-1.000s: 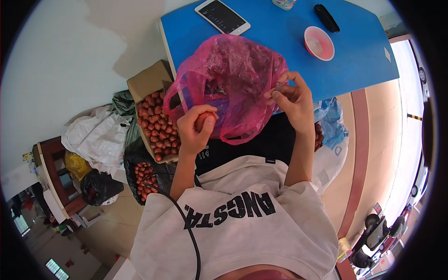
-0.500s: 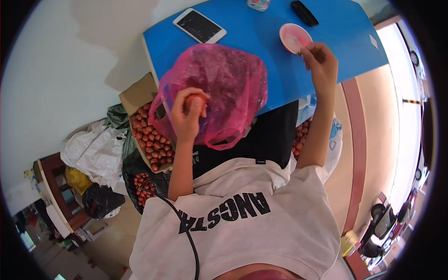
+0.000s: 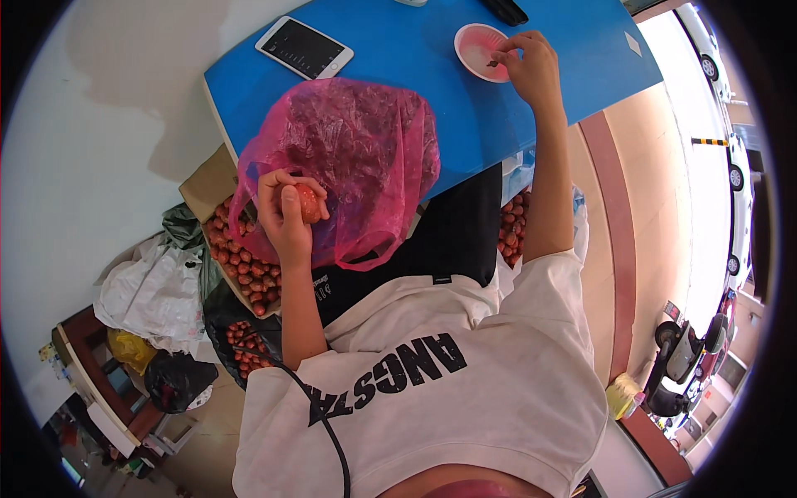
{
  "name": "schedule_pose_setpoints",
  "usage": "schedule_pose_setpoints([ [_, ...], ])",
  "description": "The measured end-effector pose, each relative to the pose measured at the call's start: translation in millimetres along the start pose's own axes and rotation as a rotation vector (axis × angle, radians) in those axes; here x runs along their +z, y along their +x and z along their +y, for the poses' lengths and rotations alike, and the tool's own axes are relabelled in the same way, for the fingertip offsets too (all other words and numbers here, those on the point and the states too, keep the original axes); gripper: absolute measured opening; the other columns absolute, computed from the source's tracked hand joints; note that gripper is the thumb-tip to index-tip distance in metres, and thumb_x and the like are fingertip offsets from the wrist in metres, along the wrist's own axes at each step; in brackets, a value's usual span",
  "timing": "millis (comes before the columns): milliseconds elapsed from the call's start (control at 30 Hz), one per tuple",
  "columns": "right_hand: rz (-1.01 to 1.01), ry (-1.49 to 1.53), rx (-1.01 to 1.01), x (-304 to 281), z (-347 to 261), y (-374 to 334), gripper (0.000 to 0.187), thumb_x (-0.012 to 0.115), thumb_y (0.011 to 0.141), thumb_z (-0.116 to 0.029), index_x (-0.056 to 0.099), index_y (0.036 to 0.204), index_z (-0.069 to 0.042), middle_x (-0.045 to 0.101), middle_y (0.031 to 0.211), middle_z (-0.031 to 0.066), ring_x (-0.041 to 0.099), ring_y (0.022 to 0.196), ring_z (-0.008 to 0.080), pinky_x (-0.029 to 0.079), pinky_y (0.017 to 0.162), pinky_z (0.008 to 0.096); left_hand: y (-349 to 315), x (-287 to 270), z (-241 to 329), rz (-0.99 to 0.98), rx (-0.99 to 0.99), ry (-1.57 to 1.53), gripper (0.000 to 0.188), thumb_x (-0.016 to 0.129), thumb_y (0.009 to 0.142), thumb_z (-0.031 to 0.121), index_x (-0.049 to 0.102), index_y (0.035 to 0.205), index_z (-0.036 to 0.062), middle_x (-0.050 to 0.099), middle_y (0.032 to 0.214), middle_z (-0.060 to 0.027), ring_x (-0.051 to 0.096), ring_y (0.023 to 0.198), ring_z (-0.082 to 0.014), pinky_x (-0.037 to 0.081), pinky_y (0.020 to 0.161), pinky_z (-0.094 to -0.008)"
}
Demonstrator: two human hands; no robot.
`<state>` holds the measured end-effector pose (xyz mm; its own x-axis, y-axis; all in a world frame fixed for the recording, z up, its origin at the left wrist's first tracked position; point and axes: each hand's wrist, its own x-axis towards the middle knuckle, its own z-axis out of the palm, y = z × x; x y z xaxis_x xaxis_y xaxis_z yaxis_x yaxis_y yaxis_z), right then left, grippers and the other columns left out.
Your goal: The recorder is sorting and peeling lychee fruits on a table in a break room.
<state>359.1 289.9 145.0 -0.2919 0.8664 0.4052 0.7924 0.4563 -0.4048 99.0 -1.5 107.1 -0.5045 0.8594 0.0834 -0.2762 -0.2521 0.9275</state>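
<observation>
Left of centre in the frame, the left hand (image 3: 286, 217) curls its fingers and thumb around a round red fruit (image 3: 310, 204), held over the near left part of a pink plastic bag (image 3: 357, 124). The bag sits in the middle of the upper half, partly on a blue table (image 3: 415, 66), its handle loops hanging toward the lap. At the upper right, the right hand (image 3: 533, 70) pinches a small dark bit (image 3: 493, 63) between thumb and fingertips, over the near right side of a pink bowl (image 3: 473, 43); whether the bit touches the bowl I cannot tell. A phone (image 3: 305, 47) lies at the upper left of the table, and a black case (image 3: 505, 11) lies at the top edge, just beyond the bowl. Left of the bag, a cardboard box (image 3: 207, 183) holds many more red fruits (image 3: 249, 272).
</observation>
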Motion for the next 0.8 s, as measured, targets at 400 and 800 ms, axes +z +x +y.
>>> schedule_pose_setpoints([
  [400, 0.053, 0.324, 0.154, -12.1, -18.3, -13.8, 0.014, 0.07, 0.09, -0.017, 0.075, 0.091, -0.003, 0.067, 0.075, 0.0088, 0.059, 0.062, 0.0178, 0.05, 0.061, 0.0249, 4.1, -23.1, -15.8, -0.049, 0.101, 0.037, 0.033, 0.044, 0.103, 0.034, 0.052, 0.114, 0.0039, 0.063, 0.086, -0.0152, 0.053, 0.057, -0.018, 0.044, 0.056, -0.0248],
  [800, -0.348, 1.338, 0.304, 26.8, -145.1, -108.9, 0.011, 0.072, 0.083, 0.003, 0.067, 0.092, 0.0, 0.068, 0.079, 0.007, 0.057, 0.062, 0.0101, 0.045, 0.057, 0.0185, 10.4, -13.6, -9.5, 0.089, 0.063, 0.228, 0.039, 0.045, 0.102, 0.042, 0.05, 0.115, 0.0046, 0.058, 0.082, -0.0107, 0.049, 0.06, -0.0171, 0.044, 0.059, -0.0279],
])
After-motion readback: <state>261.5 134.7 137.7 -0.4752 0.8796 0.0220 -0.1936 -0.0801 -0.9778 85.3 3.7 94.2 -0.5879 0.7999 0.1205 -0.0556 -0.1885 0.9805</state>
